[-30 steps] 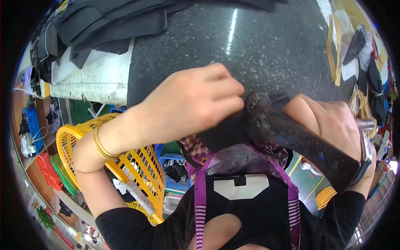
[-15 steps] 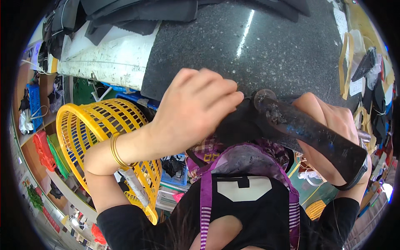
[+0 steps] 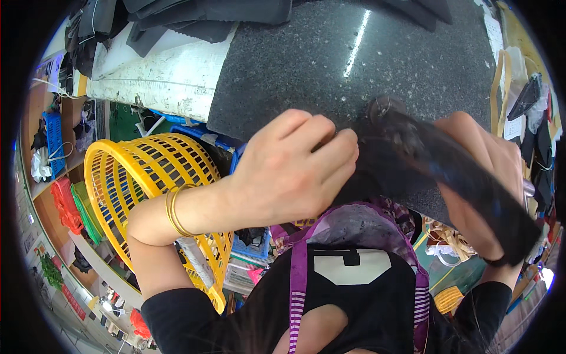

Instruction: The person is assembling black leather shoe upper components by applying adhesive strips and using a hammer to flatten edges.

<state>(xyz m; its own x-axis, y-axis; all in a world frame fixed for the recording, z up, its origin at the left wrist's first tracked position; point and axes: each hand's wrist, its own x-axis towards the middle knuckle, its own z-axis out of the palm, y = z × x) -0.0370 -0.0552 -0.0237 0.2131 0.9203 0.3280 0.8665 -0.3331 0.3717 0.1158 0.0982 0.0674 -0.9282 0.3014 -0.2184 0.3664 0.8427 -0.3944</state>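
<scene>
My left hand (image 3: 295, 168), with two gold bangles at its wrist, is closed in a pinch at the edge of a soft black piece (image 3: 377, 174) that looks like fabric. That piece hangs at the near edge of the dark speckled worktop (image 3: 295, 71). To the right, my right hand (image 3: 483, 159) has its fingers curled behind a long dark, worn bar-shaped tool (image 3: 466, 171) with a rounded end, blurred by motion. The tool's rounded end lies just right of my left fingertips. The tool hides part of the right hand and its grip.
A yellow plastic basket (image 3: 112, 159) stands tilted at the left, beside my left forearm. Folded black fabric (image 3: 212, 15) lies along the far side, near a white scuffed surface (image 3: 159, 82). Brown strips and plastic bags (image 3: 525, 97) hang at the right. Blue crates (image 3: 53, 141) sit far left.
The dark tool's rounded end has risen a little and its other end has swung right and down. My left hand has shifted slightly right. The whole view has moved slightly too.
</scene>
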